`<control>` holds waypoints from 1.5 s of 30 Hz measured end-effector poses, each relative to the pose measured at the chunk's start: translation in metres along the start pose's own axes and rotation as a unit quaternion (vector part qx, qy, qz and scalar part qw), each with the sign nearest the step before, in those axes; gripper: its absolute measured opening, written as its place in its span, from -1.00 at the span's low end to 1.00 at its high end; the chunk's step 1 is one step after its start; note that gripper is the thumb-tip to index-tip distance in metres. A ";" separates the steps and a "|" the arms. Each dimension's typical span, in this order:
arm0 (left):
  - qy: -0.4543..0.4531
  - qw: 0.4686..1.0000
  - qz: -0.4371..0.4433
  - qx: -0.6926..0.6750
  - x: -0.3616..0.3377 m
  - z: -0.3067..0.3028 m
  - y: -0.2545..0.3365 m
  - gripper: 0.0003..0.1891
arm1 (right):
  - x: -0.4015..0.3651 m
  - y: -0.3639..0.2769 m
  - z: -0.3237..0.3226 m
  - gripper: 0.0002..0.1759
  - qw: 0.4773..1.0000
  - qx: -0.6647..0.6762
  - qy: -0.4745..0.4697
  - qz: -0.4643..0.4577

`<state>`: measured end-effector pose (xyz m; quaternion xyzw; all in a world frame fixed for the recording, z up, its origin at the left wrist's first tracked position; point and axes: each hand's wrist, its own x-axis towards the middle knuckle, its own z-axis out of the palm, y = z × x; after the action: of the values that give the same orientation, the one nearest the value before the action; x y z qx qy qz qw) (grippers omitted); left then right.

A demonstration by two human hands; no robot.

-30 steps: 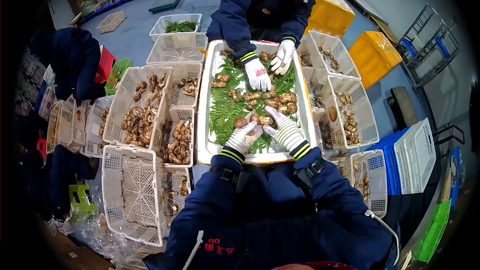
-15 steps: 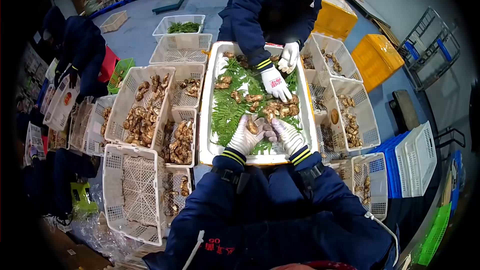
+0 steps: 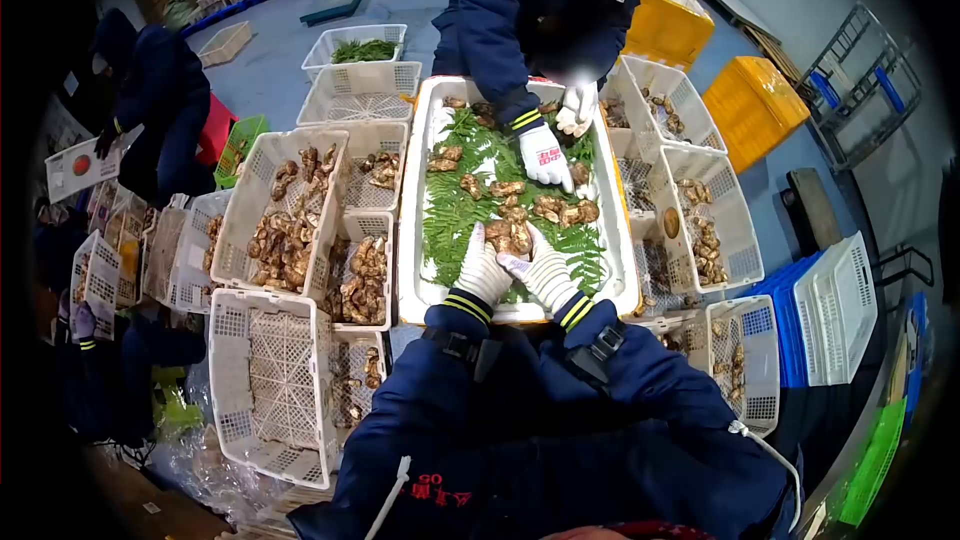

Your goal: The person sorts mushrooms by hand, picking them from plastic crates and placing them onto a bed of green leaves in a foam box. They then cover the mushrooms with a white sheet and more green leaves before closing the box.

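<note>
Two gloved hands, left point(image 3: 483, 272) and right point(image 3: 543, 277), snug around one mushroom point(image 3: 510, 237) above ferns point(image 3: 448, 222); white tray point(image 3: 407, 240) beneath

Knit cloth gloves point(image 3: 487, 270), matt foam tray point(image 3: 412, 240), perforated plastic baskets point(image 3: 275, 380).

Left of left hand point(image 3: 485, 272): white lattice baskets point(image 3: 240, 210) set side by side, filled with brown mushrooms point(image 3: 282, 240). Nearer and lower, an upturned basket point(image 3: 270, 380).
Right of right hand point(image 3: 542, 278): further mushroom baskets point(image 3: 740, 240), then blue crates point(image 3: 785, 330) and a white crate point(image 3: 840, 300).
Beyond both hands: co-worker's gloved hand point(image 3: 545, 155), a basket of greens point(image 3: 320, 52), yellow crates point(image 3: 755, 105).
Far left: person in dark blue point(image 3: 150, 90) holding a white tray point(image 3: 80, 168).
</note>
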<state>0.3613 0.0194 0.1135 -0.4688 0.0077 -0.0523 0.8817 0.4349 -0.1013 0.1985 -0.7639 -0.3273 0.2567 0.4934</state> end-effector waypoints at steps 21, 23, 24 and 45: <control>0.078 0.805 0.285 0.515 -0.005 0.005 -0.018 -0.46 | 0.004 0.119 -0.221 -0.70 0.847 0.468 0.245 0.059; 0.088 0.801 0.285 0.519 -0.004 0.004 -0.014 -0.47 | 0.006 0.176 -0.274 -0.67 0.851 0.402 0.332 0.069; 0.102 0.794 0.291 0.524 -0.004 0.004 -0.013 -0.47 | 0.009 0.201 -0.297 -0.64 0.834 0.402 0.368 0.090; 0.155 0.746 0.298 0.575 -0.004 0.004 -0.016 -0.39 | 0.141 0.109 -0.099 -0.71 0.686 -0.717 -0.051 -0.112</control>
<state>0.3563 0.0142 0.1284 0.1676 0.2517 0.1464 0.9419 0.6246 -0.0854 0.1262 -0.8282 -0.5192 -0.0749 -0.1970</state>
